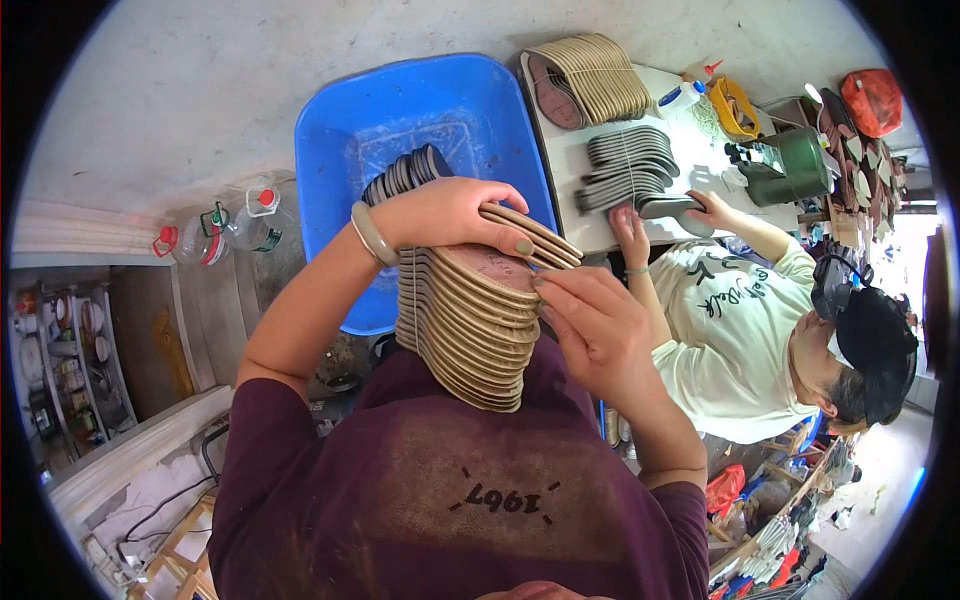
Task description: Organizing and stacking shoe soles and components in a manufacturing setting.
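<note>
A tall stack of tan-edged shoe insoles (465,325) rests against my front, its top face pinkish brown. My left hand (455,213) is closed around a few more insoles (540,240), holding them lifted and fanned just above the stack. With thumb and fingers pinched together, my right hand (598,322) is at the stack's upper right edge; what lies in the pinch is hidden. Behind my left wrist, several dark grey insoles (405,175) lie in a blue plastic tub (322,150).
On a white table (585,225) stand a tied bundle of tan insoles (600,78) and a grey bundle (632,160). At right, a co-worker (740,310) in a pale shirt handles a grey insole (672,206). Large plastic bottles (262,222) stand by the left wall.
</note>
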Demonstrator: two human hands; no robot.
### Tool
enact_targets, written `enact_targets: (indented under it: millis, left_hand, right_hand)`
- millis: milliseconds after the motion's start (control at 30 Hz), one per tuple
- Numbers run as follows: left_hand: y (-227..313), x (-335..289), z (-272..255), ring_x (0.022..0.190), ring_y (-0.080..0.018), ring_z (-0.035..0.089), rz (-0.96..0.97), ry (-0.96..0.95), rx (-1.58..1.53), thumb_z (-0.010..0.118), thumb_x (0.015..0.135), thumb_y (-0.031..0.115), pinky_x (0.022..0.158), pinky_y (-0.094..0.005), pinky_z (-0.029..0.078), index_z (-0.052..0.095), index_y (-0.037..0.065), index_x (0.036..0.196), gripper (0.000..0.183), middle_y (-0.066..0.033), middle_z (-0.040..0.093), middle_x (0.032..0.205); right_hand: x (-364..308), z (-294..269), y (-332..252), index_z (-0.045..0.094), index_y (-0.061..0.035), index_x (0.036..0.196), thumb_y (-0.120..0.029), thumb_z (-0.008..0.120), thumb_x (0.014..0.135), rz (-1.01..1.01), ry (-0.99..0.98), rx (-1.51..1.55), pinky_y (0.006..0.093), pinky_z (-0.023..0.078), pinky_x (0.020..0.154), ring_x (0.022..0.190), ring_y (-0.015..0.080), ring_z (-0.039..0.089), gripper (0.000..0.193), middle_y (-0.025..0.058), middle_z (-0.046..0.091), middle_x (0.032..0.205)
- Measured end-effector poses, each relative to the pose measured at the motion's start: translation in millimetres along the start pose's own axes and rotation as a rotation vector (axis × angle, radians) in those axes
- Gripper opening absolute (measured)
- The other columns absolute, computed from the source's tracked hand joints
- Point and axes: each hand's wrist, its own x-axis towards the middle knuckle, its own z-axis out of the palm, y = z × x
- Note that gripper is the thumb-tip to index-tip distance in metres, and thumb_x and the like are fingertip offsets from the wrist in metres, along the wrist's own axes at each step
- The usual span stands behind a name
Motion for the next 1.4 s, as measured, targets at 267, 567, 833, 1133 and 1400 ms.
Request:
enact_targets:
  millis: [267, 567, 833, 1133, 1400]
  left_hand:
    - [6, 0, 1, 0.098, -0.0238, 0.063, -0.043, 0.028, 0.07, 0.068, 0.079, 0.052, 0.088, -0.0336, 0.046, 0.058, 0.004, 0.119, 0.063, -0.0131, 0.068, 0.106]
    - [-2, 13, 3, 0.096, -0.024, 0.065, -0.029, -0.015, 0.077, 0.063, 0.083, 0.038, 0.086, -0.0336, 0.048, 0.059, 0.004, 0.119, 0.051, -0.0132, 0.069, 0.106]
    - [-9, 14, 2, 0.096, -0.0254, 0.064, -0.027, -0.035, 0.027, 0.064, 0.077, 0.06, 0.083, -0.0341, 0.048, 0.063, 0.006, 0.117, 0.067, -0.0137, 0.068, 0.105]
    - [-12, 21, 6, 0.097, -0.0235, 0.064, -0.023, -0.039, 0.065, 0.066, 0.081, 0.051, 0.086, -0.0335, 0.047, 0.06, 0.006, 0.119, 0.059, -0.0129, 0.068, 0.105]
    - [-10, 20, 7, 0.095, -0.0242, 0.064, -0.026, -0.071, 0.019, 0.063, 0.077, 0.064, 0.082, -0.0335, 0.048, 0.063, 0.003, 0.116, 0.072, -0.0144, 0.069, 0.103]
  right_hand:
    - [25, -22, -9, 0.062, -0.0034, 0.096, 0.002, 0.067, 0.077, 0.364, -0.179, 0.328, 0.0318, 0.051, 0.069, 0.081, 0.0207, 0.062, 0.02, 0.0074, 0.064, 0.088]
    - [55, -17, 13, 0.054, -0.0036, 0.107, 0.003, 0.059, 0.078, 0.567, -0.514, 0.509, 0.0276, 0.047, 0.065, 0.07, 0.0148, 0.057, 0.03, 0.0045, 0.059, 0.079]
    - [62, -30, 17, 0.052, -0.0036, 0.117, 0.01, 0.06, 0.077, 0.662, -0.439, 0.654, 0.0188, 0.044, 0.066, 0.074, 0.0032, 0.053, 0.043, -0.0011, 0.058, 0.086]
    - [57, -23, 5, 0.051, -0.0055, 0.117, 0.01, 0.058, 0.076, 0.477, -0.586, 0.352, 0.0207, 0.04, 0.059, 0.068, 0.0035, 0.051, 0.045, -0.0021, 0.055, 0.079]
    - [58, -30, 17, 0.048, -0.0075, 0.127, 0.008, 0.059, 0.078, 0.646, -0.488, 0.61, 0.0186, 0.041, 0.057, 0.067, 0.003, 0.05, 0.053, -0.0018, 0.052, 0.082]
